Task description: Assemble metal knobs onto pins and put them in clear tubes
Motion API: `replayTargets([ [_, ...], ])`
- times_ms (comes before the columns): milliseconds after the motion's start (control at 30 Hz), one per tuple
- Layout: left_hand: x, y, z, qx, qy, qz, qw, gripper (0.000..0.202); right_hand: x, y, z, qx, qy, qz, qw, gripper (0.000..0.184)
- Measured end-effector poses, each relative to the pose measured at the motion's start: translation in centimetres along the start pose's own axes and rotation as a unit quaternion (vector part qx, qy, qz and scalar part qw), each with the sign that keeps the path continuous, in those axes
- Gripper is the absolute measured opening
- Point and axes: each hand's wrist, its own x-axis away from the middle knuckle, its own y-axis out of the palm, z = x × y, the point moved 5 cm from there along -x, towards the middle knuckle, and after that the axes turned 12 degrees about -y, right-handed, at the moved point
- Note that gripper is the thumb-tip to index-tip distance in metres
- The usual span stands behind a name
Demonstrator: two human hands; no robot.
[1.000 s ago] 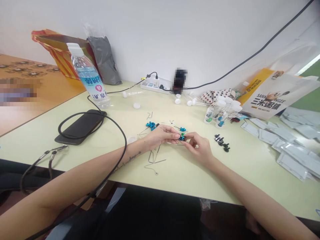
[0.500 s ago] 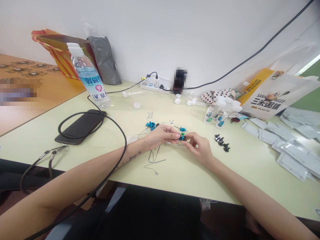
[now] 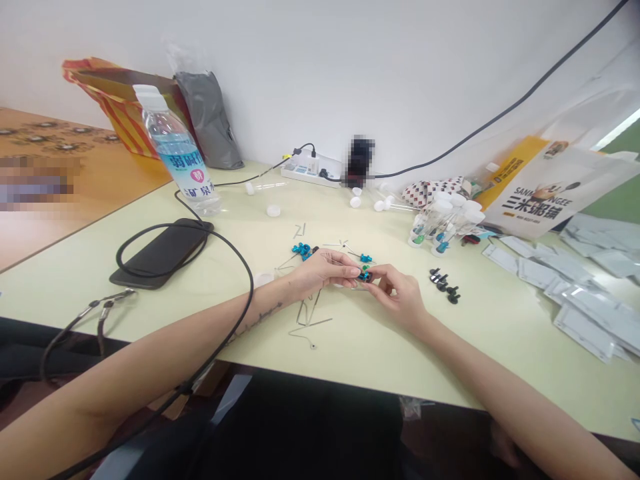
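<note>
My left hand (image 3: 323, 270) and my right hand (image 3: 397, 293) meet over the middle of the pale green table (image 3: 360, 333). Both pinch a small blue and black part (image 3: 364, 274) between their fingertips. More small blue parts (image 3: 302, 251) lie just behind my left hand. Thin metal pins (image 3: 307, 319) are scattered on the table in front of my left wrist. A row of small black parts (image 3: 444, 285) lies to the right of my right hand.
A water bottle (image 3: 177, 157) stands at the back left beside a dark phone (image 3: 160, 255) and a looped black cable (image 3: 240, 267). Clear vials with white caps (image 3: 445, 223) lie at the back right. White packets (image 3: 575, 287) cover the right side. A power strip (image 3: 307, 168) sits by the wall.
</note>
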Motion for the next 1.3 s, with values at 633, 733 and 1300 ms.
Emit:
replayTargets([
  [633,-0.17,-0.18,-0.15,0.006,0.004,-0.002,1.000,0.017,-0.01,0.00,0.08,0.007,-0.002,-0.006,1.000,0.021],
  [733,-0.19,-0.19,-0.17,0.006,0.004,-0.002,1.000,0.017,-0.02,-0.04,0.01,0.008,0.000,-0.004,1.000,0.022],
  [1300,-0.17,-0.08,-0.17,0.007,0.002,-0.004,1.000,0.018,-0.04,-0.09,-0.03,0.015,-0.009,-0.001,1.000,0.016],
])
